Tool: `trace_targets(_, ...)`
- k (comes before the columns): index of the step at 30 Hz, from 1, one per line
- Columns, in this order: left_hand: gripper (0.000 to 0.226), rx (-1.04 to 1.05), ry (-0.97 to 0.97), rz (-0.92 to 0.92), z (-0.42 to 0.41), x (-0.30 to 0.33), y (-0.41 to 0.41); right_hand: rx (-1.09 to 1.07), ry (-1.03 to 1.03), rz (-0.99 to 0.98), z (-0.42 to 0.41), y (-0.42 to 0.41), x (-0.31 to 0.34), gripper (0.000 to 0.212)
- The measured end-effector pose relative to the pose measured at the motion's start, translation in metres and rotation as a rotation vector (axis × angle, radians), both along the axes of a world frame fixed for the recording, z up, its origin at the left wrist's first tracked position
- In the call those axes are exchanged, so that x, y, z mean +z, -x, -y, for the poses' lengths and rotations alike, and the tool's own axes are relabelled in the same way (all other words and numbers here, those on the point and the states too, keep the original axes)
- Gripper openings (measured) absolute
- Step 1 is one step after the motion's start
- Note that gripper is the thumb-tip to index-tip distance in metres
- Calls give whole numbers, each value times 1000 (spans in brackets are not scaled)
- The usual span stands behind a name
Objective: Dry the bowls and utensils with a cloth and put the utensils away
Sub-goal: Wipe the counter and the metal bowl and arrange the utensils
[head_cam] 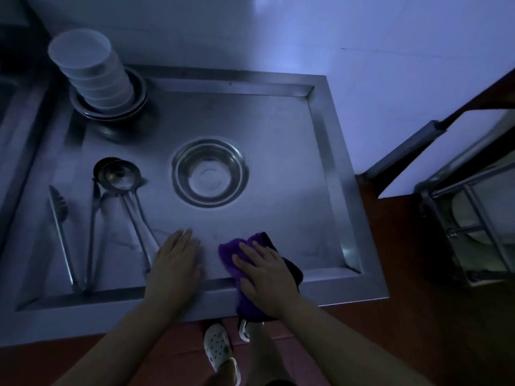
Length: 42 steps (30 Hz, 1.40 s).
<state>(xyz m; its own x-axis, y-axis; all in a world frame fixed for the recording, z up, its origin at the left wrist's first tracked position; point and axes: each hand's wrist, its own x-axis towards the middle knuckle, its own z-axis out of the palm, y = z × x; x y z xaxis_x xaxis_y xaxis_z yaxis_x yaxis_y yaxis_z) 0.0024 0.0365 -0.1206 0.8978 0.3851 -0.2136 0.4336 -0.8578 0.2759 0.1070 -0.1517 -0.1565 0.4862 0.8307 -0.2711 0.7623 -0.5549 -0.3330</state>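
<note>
Two hands low in frame: our right hand (pixel 266 270), fingers spread, presses the soft cloth (pixel 232 250); left hand (pixel 175 259) lies flat. We judge the slick ladles (pixel 119 174) best gripped mid-handle

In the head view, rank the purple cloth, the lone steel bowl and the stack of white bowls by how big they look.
1. Stack of white bowls, tallest but closer to the camera, so unsure.
2. Lone steel bowl, close behind.
3. Purple cloth, partly hidden under the right hand.
</note>
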Motion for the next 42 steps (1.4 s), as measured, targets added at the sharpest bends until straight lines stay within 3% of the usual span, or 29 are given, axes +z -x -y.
trace_targets(9, 59, -192, 44, 63, 31, 0, -33, -294, 258, 156, 104, -85, 11, 68)
trace_targets(18, 59, -182, 58, 40, 22, -8, -17, -665, 323, 212, 73, -25, 16, 65)
trace_targets(23, 55, -123, 54, 30, 8, -5, -3, -553, 206, 201, 36, 25, 26, 53)
trace_targets(31, 52, -50, 3, 8, -9, -9, 18, -269, 83, 92, -32, 75, 21, 54)
trace_targets(37, 50, -101, 1, 2, 5, -4, 2, -122, 30, 83, -12, 57, 18, 50)
trace_targets(42, 52, -184, 53, -8, 26, -9, -15, -217, 85, 70, 26, 33, 22, 56)
